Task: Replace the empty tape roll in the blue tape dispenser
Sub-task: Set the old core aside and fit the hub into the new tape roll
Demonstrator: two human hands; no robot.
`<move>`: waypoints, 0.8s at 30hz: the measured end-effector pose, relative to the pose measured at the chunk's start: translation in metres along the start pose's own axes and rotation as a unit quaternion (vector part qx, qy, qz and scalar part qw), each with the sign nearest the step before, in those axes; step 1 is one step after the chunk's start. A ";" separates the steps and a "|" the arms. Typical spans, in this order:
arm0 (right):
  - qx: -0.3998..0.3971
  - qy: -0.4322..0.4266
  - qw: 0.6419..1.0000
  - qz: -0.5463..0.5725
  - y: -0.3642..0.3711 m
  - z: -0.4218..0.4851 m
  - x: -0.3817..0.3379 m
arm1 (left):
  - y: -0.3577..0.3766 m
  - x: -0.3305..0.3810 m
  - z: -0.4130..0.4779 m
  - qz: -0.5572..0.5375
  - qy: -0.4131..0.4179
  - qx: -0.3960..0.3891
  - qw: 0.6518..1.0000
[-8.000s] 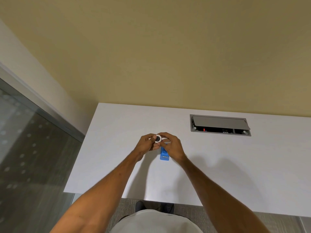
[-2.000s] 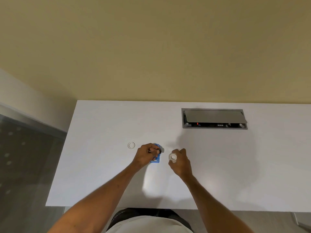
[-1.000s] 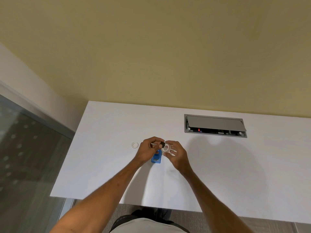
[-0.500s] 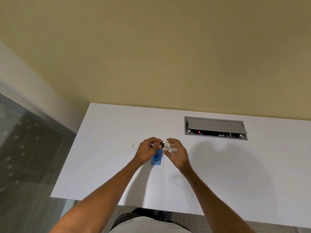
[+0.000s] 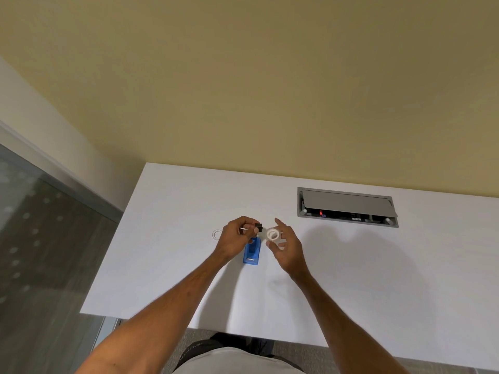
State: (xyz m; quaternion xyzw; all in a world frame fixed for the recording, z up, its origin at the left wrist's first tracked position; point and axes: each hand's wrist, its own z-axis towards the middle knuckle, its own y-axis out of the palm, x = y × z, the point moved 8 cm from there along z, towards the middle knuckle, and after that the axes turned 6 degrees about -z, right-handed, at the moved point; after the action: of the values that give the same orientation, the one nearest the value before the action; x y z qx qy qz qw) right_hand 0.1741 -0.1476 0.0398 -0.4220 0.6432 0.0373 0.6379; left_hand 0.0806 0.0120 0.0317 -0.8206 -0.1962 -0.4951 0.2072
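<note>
The blue tape dispenser lies on the white table, partly under my left hand. My left hand pinches a small black spindle by its thin end, just above the dispenser. My right hand holds a white tape roll between thumb and fingers, its hole facing the spindle, a small gap apart. An empty clear tape ring lies flat on the table to the left of my left hand.
A grey cable box with its lid tilted up is set into the table at the back right. A yellow wall stands behind the table. A glass panel runs along the left side.
Eight seconds ago both hands worked a ring on the spindle; that empty ring now lies at the left. My right hand has picked up a white roll and brought it beside the spindle.
</note>
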 end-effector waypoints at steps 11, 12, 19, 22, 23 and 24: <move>-0.012 -0.047 0.999 -0.016 0.003 0.003 -0.010 | 0.010 0.014 0.000 0.110 0.054 -0.034 0.992; -0.013 -0.050 0.999 -0.015 0.003 0.004 -0.012 | 0.011 0.017 0.000 0.126 0.062 -0.034 0.990; 0.010 -0.072 0.997 -0.032 -0.003 0.005 -0.018 | 0.015 0.023 0.005 0.216 0.079 -0.039 0.972; 0.012 -0.073 0.996 -0.049 -0.004 0.005 -0.019 | 0.017 0.024 0.006 0.241 0.083 -0.039 0.966; 0.012 -0.075 0.996 -0.053 -0.004 0.005 -0.019 | 0.018 0.024 0.006 0.245 0.085 -0.041 0.965; 0.012 -0.076 0.995 -0.058 -0.004 0.005 -0.018 | 0.019 0.024 0.006 0.247 0.088 -0.042 0.964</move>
State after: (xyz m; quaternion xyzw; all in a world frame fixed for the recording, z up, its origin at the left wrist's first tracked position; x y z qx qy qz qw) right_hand 0.1771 -0.1386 0.0566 -0.4466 0.5682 0.0246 0.6908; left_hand 0.1053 0.0023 0.0474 -0.8048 0.0525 -0.5065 0.3049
